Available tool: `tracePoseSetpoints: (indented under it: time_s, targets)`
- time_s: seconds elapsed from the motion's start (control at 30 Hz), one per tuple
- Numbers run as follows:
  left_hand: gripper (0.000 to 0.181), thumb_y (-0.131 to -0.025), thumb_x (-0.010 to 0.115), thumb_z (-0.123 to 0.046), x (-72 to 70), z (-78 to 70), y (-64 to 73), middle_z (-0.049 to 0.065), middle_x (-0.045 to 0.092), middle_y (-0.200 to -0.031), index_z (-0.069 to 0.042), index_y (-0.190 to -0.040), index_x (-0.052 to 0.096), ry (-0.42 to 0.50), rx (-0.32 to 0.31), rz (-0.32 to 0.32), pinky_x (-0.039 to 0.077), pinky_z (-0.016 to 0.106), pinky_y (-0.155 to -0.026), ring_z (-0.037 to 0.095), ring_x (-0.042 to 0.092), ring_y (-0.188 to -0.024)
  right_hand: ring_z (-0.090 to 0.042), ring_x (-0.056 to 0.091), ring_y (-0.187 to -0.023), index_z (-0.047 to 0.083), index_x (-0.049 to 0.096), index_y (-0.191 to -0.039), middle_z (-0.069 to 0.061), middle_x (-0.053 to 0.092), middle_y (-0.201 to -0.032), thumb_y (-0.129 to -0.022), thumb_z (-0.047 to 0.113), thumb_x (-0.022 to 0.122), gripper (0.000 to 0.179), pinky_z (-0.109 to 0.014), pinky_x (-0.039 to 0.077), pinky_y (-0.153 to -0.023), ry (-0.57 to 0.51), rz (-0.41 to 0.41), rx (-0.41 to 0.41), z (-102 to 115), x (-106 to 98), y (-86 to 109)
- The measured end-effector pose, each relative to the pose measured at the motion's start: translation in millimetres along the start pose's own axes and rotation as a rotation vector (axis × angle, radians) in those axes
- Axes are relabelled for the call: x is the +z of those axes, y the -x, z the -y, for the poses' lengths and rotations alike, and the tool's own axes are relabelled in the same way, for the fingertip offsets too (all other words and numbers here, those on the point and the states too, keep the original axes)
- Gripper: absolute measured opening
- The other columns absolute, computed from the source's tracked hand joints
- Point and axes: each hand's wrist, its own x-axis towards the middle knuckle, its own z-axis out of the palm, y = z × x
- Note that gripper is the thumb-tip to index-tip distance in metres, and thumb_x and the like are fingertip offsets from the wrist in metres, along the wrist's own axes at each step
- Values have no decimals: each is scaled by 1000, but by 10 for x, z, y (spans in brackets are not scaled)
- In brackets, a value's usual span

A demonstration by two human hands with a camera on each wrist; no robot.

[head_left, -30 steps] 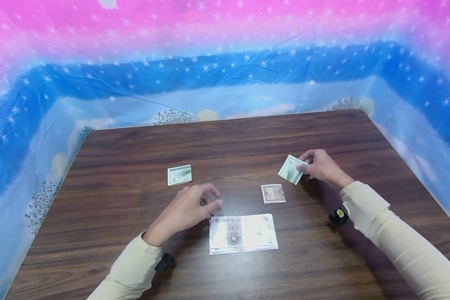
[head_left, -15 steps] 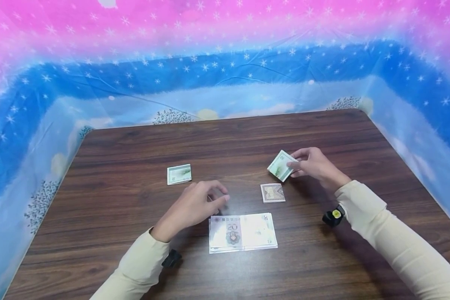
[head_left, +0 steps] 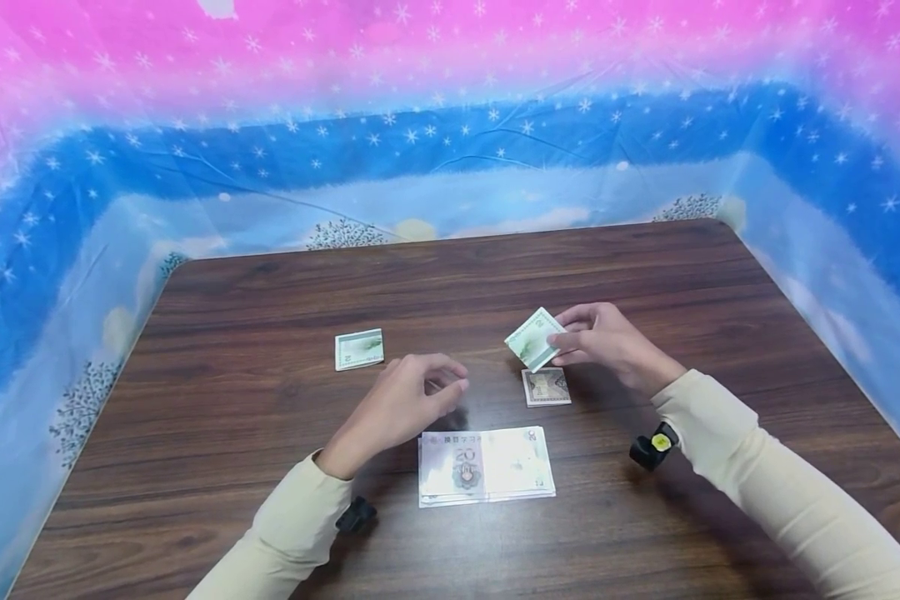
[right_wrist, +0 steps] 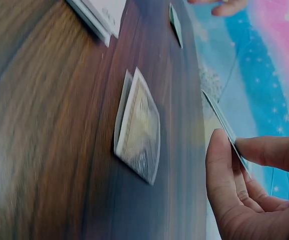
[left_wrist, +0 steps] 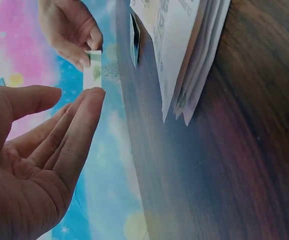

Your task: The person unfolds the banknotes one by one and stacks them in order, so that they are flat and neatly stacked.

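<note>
Between thumb and fingers my right hand [head_left: 607,343] pinches a folded green banknote [head_left: 534,340], raised off the table. In the right wrist view that folded banknote [right_wrist: 219,117] appears edge-on. My left hand [head_left: 399,400] hovers above the table with loosely bent fingers and holds nothing; a gap between thumb and fingers shows in the left wrist view. Just below the right hand lies a folded brown banknote [head_left: 546,387], its halves slightly apart. A stack of pale banknotes [head_left: 487,467] marked 20 lies nearest to the left hand. Beyond that hand is another folded green banknote [head_left: 358,349].
Everything lies on a dark wood-grain table [head_left: 450,283] with rounded far corners. A pink and blue snowflake-patterned cloth [head_left: 450,142] hangs around its back and sides. Each wrist carries a small black camera [head_left: 652,446].
My right hand has carried the folded green banknote leftward, from right of the brown one to just behind it. The left hand has shifted right and slightly away. The lying banknotes have not moved.
</note>
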Motion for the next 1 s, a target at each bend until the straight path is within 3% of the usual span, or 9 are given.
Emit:
tracePoseSetpoints:
  time_s: [0.43, 0.8, 1.0]
  targets:
    - [20, -96, 71, -18, 81, -41, -69, 1, 75, -110, -9, -114, 75, 97, 19, -27, 56, 38, -86, 16, 71, -99, -22, 73, -83, -16, 47, -129, -19, 69, -105, -93, -5, 66, 42, -37, 60, -85, -45, 64, 20, -7, 271, 37]
    - [22, -95, 71, -14, 145, -40, -102, 4, 75, -113, -7, -116, 75, 142, 9, -60, 56, 39, -88, 16, 70, -99, -22, 72, -89, -14, 47, -132, -24, 66, -115, -92, -8, 65, 44, -37, 58, -88, -172, 116, 48, 15, 549, 87]
    - [30, -97, 69, -18, 164, -42, -108, 8, 71, -123, -6, -125, 71, 177, -27, -64, 56, 40, -92, 21, 70, -107, -35, 71, -101, -10, 53, -131, -25, 66, -120, -90, -6, 69, 44, -48, 55, -94, -138, 146, -5, 21, 646, 120]
